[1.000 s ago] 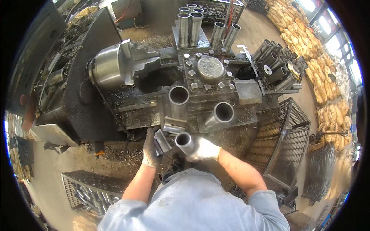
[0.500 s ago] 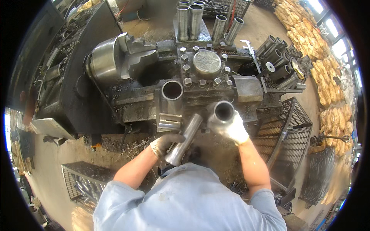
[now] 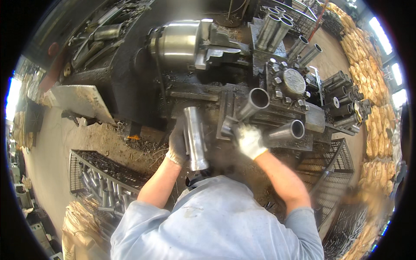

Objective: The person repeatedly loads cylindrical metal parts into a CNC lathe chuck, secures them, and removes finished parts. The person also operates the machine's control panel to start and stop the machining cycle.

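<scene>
**Tube in hand at the lathe**

A grimy workshop floor strewn with swarf lies under the dark metal lathe [image 3: 143, 86]. My left hand [image 3: 177, 145], in a dirty glove, is wrapped around a short shiny steel tube [image 3: 195, 138], upright, just below the chuck [image 3: 177, 41]. My white-gloved right hand [image 3: 248, 139] closes on the near end of a grey tube [image 3: 249, 108] seated in the turret. I judge oily gloves could let either tube slip.

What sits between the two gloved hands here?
In the head view, the steel tube held by the left hand and a stretch of dark machine bed lie between it and the right hand.
</scene>
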